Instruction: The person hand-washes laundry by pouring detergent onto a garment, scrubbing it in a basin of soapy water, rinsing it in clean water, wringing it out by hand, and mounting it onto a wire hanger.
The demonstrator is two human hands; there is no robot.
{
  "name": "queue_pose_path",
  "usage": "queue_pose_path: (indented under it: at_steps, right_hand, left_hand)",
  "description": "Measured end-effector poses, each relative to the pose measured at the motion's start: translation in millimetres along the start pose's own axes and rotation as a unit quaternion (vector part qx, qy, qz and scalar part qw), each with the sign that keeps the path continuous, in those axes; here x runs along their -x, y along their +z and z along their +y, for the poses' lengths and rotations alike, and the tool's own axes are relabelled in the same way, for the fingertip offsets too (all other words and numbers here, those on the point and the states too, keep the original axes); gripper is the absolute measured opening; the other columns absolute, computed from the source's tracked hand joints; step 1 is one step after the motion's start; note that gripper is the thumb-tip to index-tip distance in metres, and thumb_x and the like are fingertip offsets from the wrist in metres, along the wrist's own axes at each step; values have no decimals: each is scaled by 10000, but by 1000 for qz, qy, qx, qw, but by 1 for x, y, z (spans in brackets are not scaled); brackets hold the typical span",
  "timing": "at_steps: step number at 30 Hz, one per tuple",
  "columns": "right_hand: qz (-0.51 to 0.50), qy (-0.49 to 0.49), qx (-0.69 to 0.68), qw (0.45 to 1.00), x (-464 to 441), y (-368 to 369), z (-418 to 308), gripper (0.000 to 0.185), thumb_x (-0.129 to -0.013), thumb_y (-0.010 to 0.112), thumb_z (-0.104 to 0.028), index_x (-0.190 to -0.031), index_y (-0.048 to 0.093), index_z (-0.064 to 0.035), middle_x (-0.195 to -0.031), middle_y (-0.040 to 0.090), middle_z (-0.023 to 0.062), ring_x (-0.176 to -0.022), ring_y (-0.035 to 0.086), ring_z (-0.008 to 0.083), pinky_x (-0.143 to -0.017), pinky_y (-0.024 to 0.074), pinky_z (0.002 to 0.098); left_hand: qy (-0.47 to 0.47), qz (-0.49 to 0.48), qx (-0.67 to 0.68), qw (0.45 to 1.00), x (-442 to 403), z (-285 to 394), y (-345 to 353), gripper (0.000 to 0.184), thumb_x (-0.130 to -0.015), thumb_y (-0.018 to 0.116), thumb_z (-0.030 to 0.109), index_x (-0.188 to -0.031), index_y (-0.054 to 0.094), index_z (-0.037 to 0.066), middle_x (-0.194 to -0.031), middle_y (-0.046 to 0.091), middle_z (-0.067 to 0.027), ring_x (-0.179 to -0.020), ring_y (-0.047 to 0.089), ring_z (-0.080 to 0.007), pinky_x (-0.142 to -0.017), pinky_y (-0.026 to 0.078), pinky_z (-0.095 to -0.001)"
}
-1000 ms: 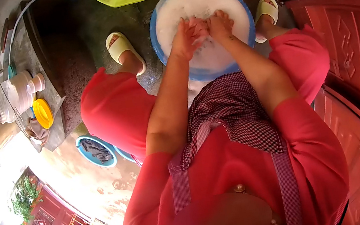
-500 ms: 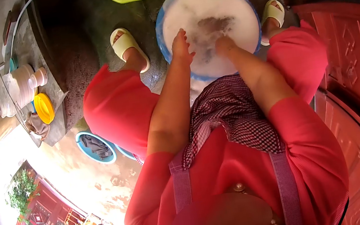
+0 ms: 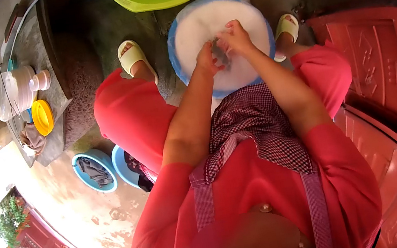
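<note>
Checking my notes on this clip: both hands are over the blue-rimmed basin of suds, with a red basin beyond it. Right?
Not red: the head view shows a yellow-green basin beyond. The left hand and right hand are over the blue-rimmed basin of suds.

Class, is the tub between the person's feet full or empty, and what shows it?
Not empty: white suds spread across the blue tub. How full, I cannot tell.
</note>
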State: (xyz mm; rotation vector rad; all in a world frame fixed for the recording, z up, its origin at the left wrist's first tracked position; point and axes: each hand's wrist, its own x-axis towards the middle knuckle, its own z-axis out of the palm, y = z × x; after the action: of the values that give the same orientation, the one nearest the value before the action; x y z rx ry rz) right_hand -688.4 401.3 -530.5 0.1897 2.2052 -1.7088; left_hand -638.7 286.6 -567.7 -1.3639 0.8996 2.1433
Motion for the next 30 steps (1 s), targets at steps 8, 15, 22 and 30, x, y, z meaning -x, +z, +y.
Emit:
queue_pose_path:
  at_steps: [8,15,22,30]
  right_hand:
    - [-99,-109,-125,981,42,-30,-98,248,-803,541,-120,-1039,518,-48,-1014,537,70,-950,518,154,-840,411,270]
    - [-107,-76,-244,961,29,-25,-121,345,-901,519,-312,-1136,512,-58,-1005,566,49,-893,539,106,-765,441,237]
    - [-8,-255,-67,965,-13,-29,-139,212,-864,592,-235,-912,554,-32,-894,593,76,-758,570,130,-672,450,227]
    - [16,-570,309,762,1,-34,-171,505,-776,595,-466,-1114,511,-101,-1104,463,118,-1073,410,329,-941,307,415]
  left_hand:
    - [63,-299,241,921,66,33,59,403,-918,380,371,-1064,525,24,-996,604,-115,-915,589,-242,-804,466,-355]
    - [168,-256,53,951,135,74,84,337,-922,399,402,-978,551,106,-919,618,-48,-807,599,-175,-666,485,-339]
    - [221,-272,-69,934,147,108,95,558,-919,239,537,-1137,503,97,-1077,581,-74,-955,568,-220,-864,434,-401]
    - [166,-341,18,925,142,135,103,650,-916,135,563,-1181,462,68,-1184,519,-110,-1101,498,-256,-972,383,-398]
